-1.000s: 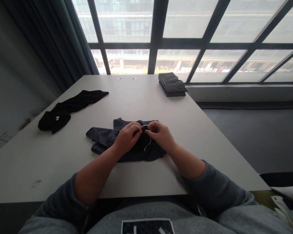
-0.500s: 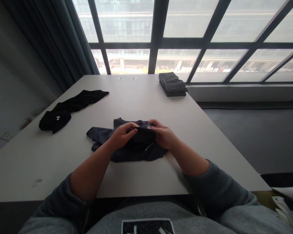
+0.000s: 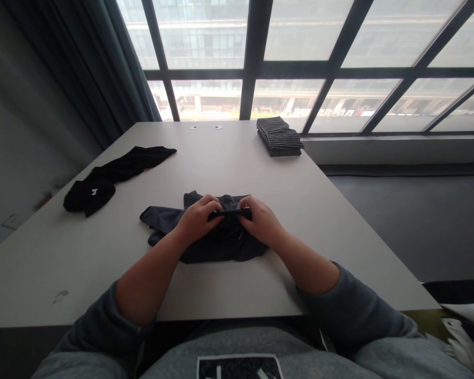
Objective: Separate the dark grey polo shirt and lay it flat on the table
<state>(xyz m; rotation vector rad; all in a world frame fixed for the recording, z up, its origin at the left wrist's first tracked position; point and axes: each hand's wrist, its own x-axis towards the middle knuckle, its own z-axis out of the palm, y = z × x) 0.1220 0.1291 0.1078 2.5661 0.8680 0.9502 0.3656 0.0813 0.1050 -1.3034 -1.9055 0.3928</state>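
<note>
A dark blue-grey garment (image 3: 221, 250) lies bunched on the white table (image 3: 319, 263) in front of me. Just above it, a black fabric piece (image 3: 232, 213) is stretched between my hands, its upper edge seen as a narrow bar. I cannot make out whether this piece belongs to the garment. My left hand (image 3: 201, 217) pinches its left end between thumb and fingers. At the other end, my right hand (image 3: 260, 218) grips it the same way. The fingertips are partly hidden behind the fabric.
Black clothing (image 3: 130, 163) with a small white mark lies at the table's left side. A folded stack of striped and dark cloth (image 3: 279, 138) sits at the far right edge. Windows (image 3: 205, 100) stand behind the table, with a dark curtain (image 3: 114, 79) at left.
The black piece has turned from showing its broad face to showing mostly its narrow edge. Both hands have rolled inward slightly, still holding it. Other things stay put.
</note>
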